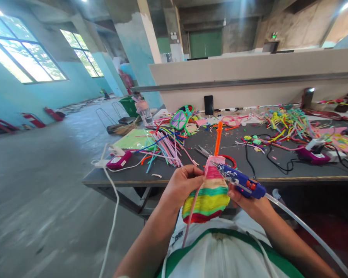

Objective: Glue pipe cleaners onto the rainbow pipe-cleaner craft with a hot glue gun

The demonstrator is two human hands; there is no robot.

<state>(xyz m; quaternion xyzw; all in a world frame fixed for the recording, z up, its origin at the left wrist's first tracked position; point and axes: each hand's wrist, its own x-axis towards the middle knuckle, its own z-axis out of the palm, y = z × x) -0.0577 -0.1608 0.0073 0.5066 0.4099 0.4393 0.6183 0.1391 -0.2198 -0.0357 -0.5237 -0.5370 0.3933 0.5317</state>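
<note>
Though around glue gun (243, 182), fingers (238, 197) half-hidden

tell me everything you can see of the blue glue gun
The blue glue gun has a plastic-looking body with red parts on its side, a small red dot lower down and whitish smears over its front. A pale cord or tube leads from its rear. It slants in the right hand, nozzle pointing left and upward at the pink top of the striped piece; whether the tip touches cannot be told.
</note>
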